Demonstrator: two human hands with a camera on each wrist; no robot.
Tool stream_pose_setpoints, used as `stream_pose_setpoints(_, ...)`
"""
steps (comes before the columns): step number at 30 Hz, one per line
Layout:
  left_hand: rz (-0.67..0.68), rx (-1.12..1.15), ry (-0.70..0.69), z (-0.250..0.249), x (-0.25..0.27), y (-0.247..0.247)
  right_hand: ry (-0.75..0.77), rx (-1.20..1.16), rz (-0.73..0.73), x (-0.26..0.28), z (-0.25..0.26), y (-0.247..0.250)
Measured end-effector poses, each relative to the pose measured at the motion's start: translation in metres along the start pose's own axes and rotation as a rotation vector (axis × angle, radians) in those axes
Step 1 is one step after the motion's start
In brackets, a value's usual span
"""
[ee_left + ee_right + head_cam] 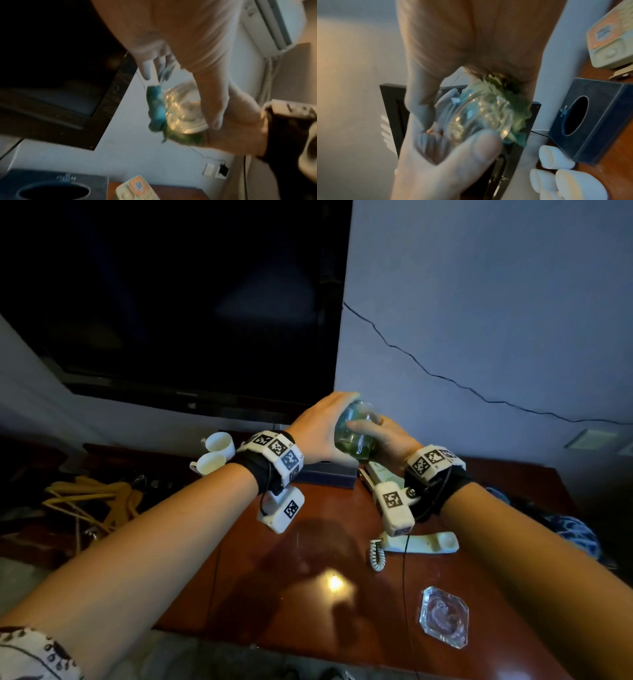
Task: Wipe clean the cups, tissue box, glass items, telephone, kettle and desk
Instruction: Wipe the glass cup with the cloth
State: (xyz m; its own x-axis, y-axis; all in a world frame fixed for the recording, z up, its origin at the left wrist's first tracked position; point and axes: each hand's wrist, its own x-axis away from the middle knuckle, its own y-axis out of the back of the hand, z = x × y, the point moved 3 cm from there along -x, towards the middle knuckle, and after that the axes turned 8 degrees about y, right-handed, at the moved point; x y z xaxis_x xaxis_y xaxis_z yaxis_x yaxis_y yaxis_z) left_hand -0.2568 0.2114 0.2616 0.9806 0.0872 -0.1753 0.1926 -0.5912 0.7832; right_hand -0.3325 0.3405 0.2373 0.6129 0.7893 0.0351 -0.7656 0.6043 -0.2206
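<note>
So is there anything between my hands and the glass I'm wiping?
Only the green-blue cloth. It lies between the glass and the palm of one hand, though which hand presses it is unclear. Both the left hand and right hand hold the glass above the desk.

Glass, cloth, gloss and plastic around our hands

Between our hands we see a clear, shiny glass tumbler with a fuzzy blue-green cloth pressed against it. Below them the reddish-brown wooden desk is polished to a gloss that mirrors a lamp. Under our right forearm lie a smooth cream plastic telephone handset and a faceted clear glass ashtray; by our left wrist stand glazed white ceramic cups and a matt dark-blue leather-look tissue box.
</note>
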Motion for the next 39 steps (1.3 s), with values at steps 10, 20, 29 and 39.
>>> stream_pose_setpoints(10,0.242,0.925,0.892,0.053,0.034,-0.028,0.224,0.652,-0.194,-0.018,-0.055,-0.008)
stream_pose_setpoints(20,0.170,1.197,0.949,0.109,0.032,-0.068,0.117,0.441,-0.014,-0.054,-0.110,-0.010)
stream_pose_setpoints(29,0.156,0.952,0.923,0.168,0.017,-0.099,-0.344,0.395,0.023,-0.086,-0.147,0.015)
stream_pose_setpoints(39,0.350,0.798,0.928,0.236,0.022,-0.126,-0.602,0.780,-0.057,-0.106,-0.201,0.015)
